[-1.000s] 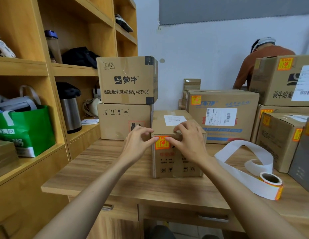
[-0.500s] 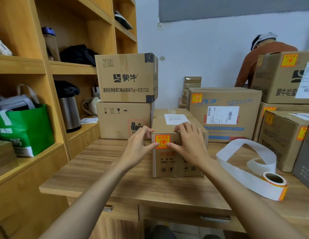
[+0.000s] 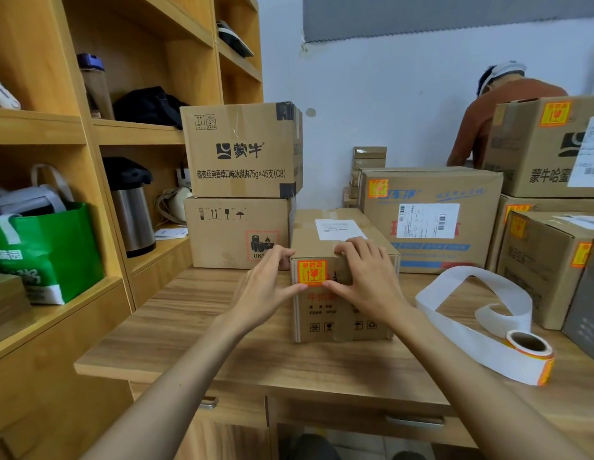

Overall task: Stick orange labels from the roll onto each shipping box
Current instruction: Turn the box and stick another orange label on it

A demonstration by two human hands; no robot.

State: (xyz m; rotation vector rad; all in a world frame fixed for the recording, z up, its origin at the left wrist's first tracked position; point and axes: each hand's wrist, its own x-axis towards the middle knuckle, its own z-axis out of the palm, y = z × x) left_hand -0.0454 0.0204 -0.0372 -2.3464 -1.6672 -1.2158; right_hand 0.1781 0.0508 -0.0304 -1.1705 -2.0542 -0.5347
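A small cardboard box (image 3: 342,313) stands on the wooden desk (image 3: 222,340) in front of me. An orange label (image 3: 311,272) lies flat on the upper left of its front face. My left hand (image 3: 269,283) is at the box's left edge, its thumb tip touching the label's lower left corner. My right hand (image 3: 365,277) lies over the top front edge, thumb at the label's lower right corner. The label roll (image 3: 529,355) lies on the desk at the right, trailing a long loop of white backing paper (image 3: 468,287).
Two unlabelled cartons (image 3: 242,184) are stacked behind left. Labelled boxes (image 3: 431,217) stand behind and to the right. Wooden shelves at left hold a green bag (image 3: 46,250) and a steel flask (image 3: 133,210). A person in an orange top (image 3: 488,107) bends at the back right.
The label's top edge, folded over the box's rim a second ago, now lies flat on the front face. Both thumbs have slid down to its lower corners.
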